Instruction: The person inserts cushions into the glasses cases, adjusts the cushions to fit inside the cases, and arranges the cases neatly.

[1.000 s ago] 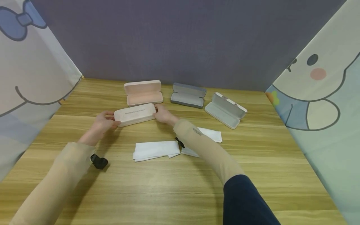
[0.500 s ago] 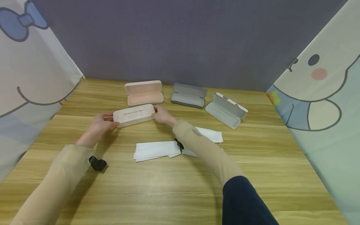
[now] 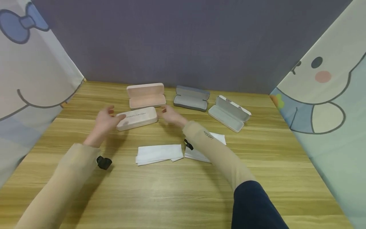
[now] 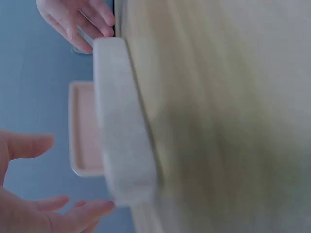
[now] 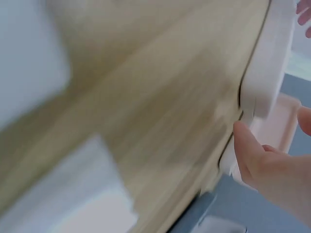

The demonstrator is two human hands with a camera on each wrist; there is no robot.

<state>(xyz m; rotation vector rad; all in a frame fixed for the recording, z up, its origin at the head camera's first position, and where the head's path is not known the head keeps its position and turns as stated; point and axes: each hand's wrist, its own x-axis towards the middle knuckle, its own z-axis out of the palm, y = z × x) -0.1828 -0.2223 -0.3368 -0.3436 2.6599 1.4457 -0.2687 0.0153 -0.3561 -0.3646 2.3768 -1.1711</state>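
On table [image 3: 160, 197]: closed white case [image 3: 138, 119], long axis left-right, right end angled away; pink case [image 3: 147, 101] behind, open, lining showing. Left hand [image 3: 104, 122] wide at white case's left end, right hand [image 3: 172, 115] wide beside its right end.

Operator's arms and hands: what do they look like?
Left forearm sleeve and right forearm sleeve beige, the right with dark lettering. Navy upper sleeve, right arm. Left black wrist unit, right black wrist unit. Left hand, right hand bare.

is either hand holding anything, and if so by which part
Nothing is held: the left hand is at one end of the white case, the right hand near the other, thumbs and fingers apart.
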